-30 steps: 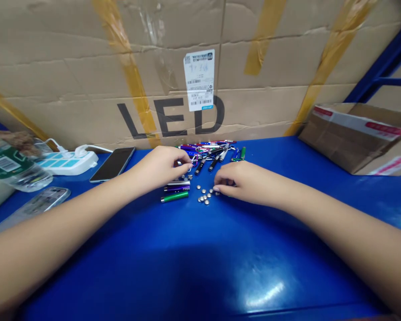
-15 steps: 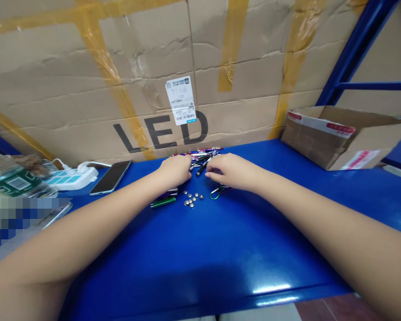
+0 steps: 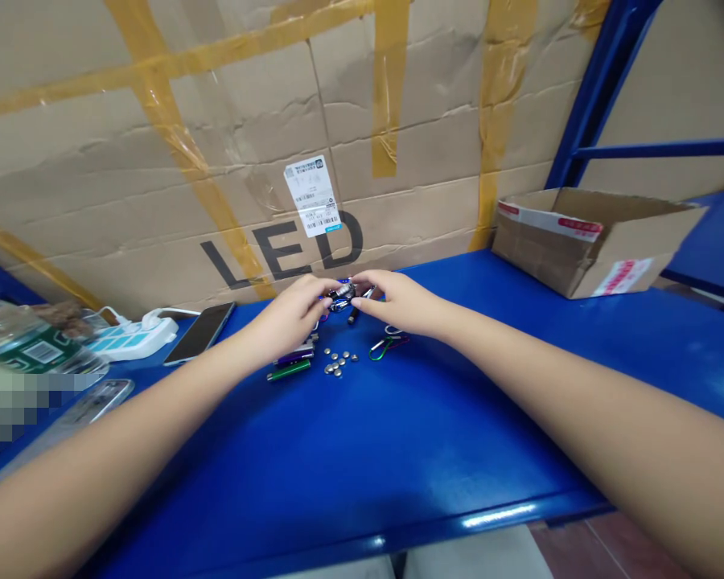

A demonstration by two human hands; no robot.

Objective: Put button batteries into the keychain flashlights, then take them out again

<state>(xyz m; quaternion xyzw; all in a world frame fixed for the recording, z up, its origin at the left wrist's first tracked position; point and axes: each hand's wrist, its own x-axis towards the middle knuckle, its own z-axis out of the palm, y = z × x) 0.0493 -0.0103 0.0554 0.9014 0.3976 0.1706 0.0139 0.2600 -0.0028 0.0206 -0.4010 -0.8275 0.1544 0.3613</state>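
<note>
My left hand (image 3: pixel 295 312) and my right hand (image 3: pixel 407 304) meet at a clump of small shiny metal tubes (image 3: pixel 343 293) near the back of the blue table. Thumb and fingers of each hand curl around the clump from its own side, partly hiding it. One black tube (image 3: pixel 353 315) pokes out below the right fingers. Several silver button cells (image 3: pixel 336 366) lie loose in front. A green tube (image 3: pixel 288 371) and a purple one (image 3: pixel 295 355) rest below my left hand. Under my right hand is a green carabiner clip (image 3: pixel 381 349).
A large taped carton (image 3: pixel 247 161) stands along the back. An open cardboard box (image 3: pixel 536 249) is at the right by a blue frame (image 3: pixel 603 88). At the left are a phone (image 3: pixel 200 334), a white power strip (image 3: pixel 138 339) and a plastic bottle (image 3: pixel 36 350).
My hands have drawn closer together, and the metal tubes between them are bunched into a tighter clump. My head view has shifted slightly right. The button cells appear unmoved on the table.
</note>
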